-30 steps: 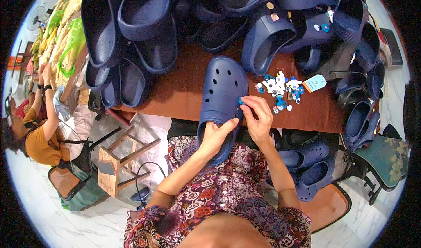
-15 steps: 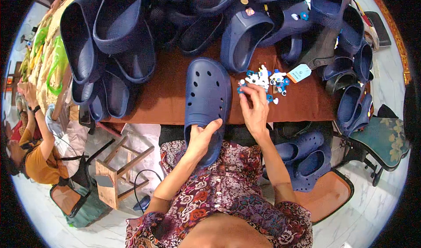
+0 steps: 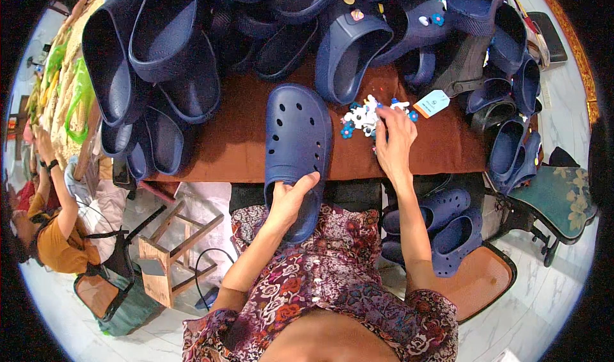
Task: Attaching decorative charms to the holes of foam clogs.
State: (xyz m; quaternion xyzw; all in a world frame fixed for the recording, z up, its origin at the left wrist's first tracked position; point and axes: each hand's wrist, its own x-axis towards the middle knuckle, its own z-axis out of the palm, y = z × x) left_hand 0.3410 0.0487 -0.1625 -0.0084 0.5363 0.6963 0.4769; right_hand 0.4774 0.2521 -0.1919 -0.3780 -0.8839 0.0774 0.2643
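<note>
My left hand (image 3: 291, 202) is closed on a navy blue clog (image 3: 295, 128), its thumb over the rim and its fingers inside the foot opening. The clog points away from me, with round holes across its bare upper. To its right, on the brown cloth, lies a small heap of shoe charms (image 3: 364, 118) in white, blue and black, some flower-shaped. Over the right side of that heap reaches my right hand (image 3: 396, 144), fingers bent and apart, fingertips touching the charms. Nothing shows held in it, and it covers part of the heap.
Many navy clogs (image 3: 355, 48) crowd the far side of the brown-covered table (image 3: 236, 144), some with charms. A blue and white tag (image 3: 433, 103) lies right of the heap. More clogs (image 3: 457, 234) rest on a chair at right. A wooden stool (image 3: 160, 266) and another person (image 3: 67, 234) are at left.
My right hand has moved right and slightly away from me, from the heap's near left side to its right side. My left hand keeps its hold on the clog.
</note>
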